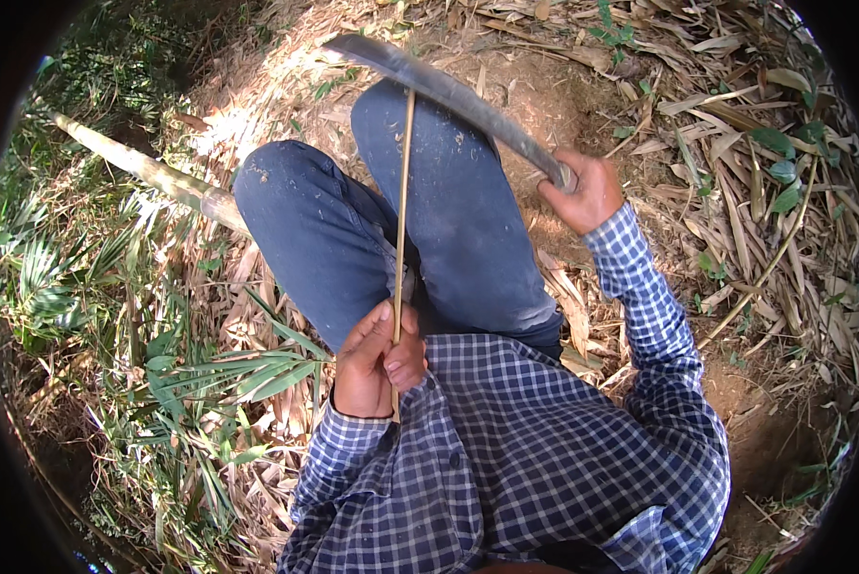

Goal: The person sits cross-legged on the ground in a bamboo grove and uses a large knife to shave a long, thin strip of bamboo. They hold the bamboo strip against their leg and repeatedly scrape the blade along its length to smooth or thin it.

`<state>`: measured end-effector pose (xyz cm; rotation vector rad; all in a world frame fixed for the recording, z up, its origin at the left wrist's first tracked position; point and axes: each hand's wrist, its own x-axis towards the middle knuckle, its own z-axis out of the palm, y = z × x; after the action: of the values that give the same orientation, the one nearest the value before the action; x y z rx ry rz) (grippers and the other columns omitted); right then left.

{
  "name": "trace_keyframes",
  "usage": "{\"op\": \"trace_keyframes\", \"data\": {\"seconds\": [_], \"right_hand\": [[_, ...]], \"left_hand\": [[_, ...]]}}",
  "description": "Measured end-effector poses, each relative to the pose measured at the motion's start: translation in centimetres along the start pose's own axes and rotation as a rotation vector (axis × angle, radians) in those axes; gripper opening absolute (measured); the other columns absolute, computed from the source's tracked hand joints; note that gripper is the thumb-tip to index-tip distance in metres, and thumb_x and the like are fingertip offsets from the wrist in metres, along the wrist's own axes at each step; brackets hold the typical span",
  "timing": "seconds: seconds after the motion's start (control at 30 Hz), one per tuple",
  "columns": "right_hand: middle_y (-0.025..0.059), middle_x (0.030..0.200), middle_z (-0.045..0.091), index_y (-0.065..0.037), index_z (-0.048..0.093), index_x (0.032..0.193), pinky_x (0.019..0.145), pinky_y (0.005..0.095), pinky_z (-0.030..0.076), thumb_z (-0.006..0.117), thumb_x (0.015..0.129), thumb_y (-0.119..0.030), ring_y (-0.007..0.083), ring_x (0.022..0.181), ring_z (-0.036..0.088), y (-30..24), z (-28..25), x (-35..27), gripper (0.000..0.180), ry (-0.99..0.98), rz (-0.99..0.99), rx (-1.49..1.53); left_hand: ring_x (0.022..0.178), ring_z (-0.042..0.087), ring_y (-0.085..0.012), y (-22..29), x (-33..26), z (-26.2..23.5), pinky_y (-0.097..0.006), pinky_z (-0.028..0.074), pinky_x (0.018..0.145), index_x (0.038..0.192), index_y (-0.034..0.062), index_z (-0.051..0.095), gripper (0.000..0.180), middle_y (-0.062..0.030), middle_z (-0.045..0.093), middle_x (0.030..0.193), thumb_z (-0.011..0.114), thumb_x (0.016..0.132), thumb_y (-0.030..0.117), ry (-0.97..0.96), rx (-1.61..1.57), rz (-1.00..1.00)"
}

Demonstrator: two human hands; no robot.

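Observation:
My left hand (379, 359) is closed around a thin, straight bamboo strip (403, 210) near its lower end, close to my shirt front. The strip runs up between my knees, and its far end meets the blade. In my right hand (587, 194) is the handle of a machete (439, 88), whose long, dark, curved blade points to the upper left. That blade crosses over my right knee and lies across the strip's tip; whether it touches the strip I cannot tell. My legs are bent, in dark blue trousers (458, 210).
A thick bamboo pole (147, 167) lies at the left, reaching toward my left knee. Green palm-like leaves (247, 373) grow beside my left arm. Dry fallen leaves (736, 201) cover the ground at the right, with a thin stem (769, 268) among them. Bare soil (554, 100) shows beyond my knees.

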<state>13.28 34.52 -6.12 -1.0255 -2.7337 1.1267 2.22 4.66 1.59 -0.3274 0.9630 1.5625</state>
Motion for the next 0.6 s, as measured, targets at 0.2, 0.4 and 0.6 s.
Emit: {"op": "trace_keyframes", "data": {"seconds": [0.2,0.4,0.6], "right_hand": [[0.0166,0.066,0.064,-0.005,0.066,0.081,0.053,0.0435,0.051,0.075,0.07,-0.023,0.0343,0.058,0.065,-3.3,-0.2,-4.0,0.023,-0.065,-0.294,-0.037],[0.0162,0.066,0.065,-0.005,0.066,0.083,0.055,0.0437,0.051,0.073,0.072,-0.024,0.0355,0.059,0.065,-3.1,-1.1,-3.3,0.023,-0.018,-0.249,-0.153],[0.0167,0.068,0.066,-0.006,0.067,0.086,0.058,0.0445,0.052,0.072,0.072,-0.022,0.0353,0.061,0.066,-2.9,-1.6,-3.0,0.022,-0.034,-0.26,-0.107]], "left_hand": [[0.04,0.03,-0.0042,0.6,1.6,1.0,-0.02,0.029,0.036,0.101,0.0039,0.052,0.038,0.005,0.034,0.056,0.032,0.108,0.036,-0.005,-0.005,0.0],[0.039,0.028,-0.0035,0.2,1.4,1.3,-0.019,0.028,0.037,0.099,0.0037,0.053,0.042,0.0059,0.032,0.055,0.031,0.108,0.038,0.014,0.099,-0.038],[0.039,0.027,-0.0033,0.1,1.1,1.5,-0.019,0.027,0.037,0.099,0.0033,0.053,0.042,0.0065,0.031,0.055,0.031,0.108,0.038,0.052,0.119,-0.009]]}}
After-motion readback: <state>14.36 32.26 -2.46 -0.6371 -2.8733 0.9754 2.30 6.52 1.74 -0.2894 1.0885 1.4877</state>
